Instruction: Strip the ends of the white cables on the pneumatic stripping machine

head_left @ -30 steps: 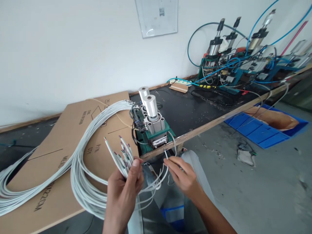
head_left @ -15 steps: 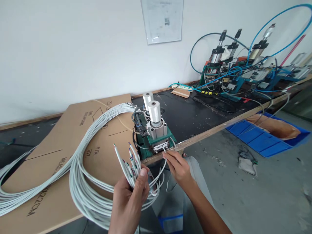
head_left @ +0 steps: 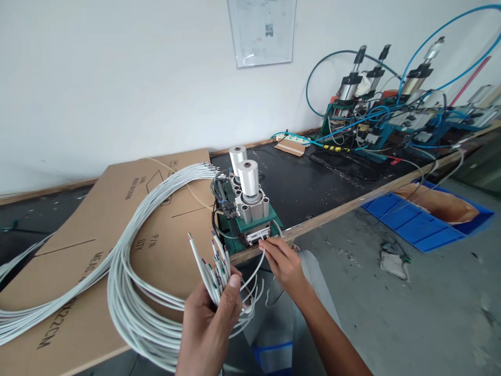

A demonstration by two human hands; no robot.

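My left hand (head_left: 217,313) is closed round a bundle of white cables (head_left: 209,269), whose ends point up and show small coloured wire tips. The cables loop out to the left and lie over a cardboard sheet. With pinched fingers, my right hand (head_left: 284,263) holds a single white cable (head_left: 256,269) close to its end. That end meets the front slot of a small green-based machine (head_left: 256,222) with two knurled silver cylinders on top. How deep the end sits in the slot I cannot tell.
Printed cardboard (head_left: 90,209) covers the left of the black bench (head_left: 297,180). More machines (head_left: 376,104) with blue hoses stand at the far right, near a power strip (head_left: 291,138). Below the bench edge, a blue crate (head_left: 422,219) rests on the floor. A sheet (head_left: 263,31) hangs on the wall.
My left hand and its cable bundle have shifted slightly right. The right hand stays at the machine's slot with the single cable. The view has tilted a little.
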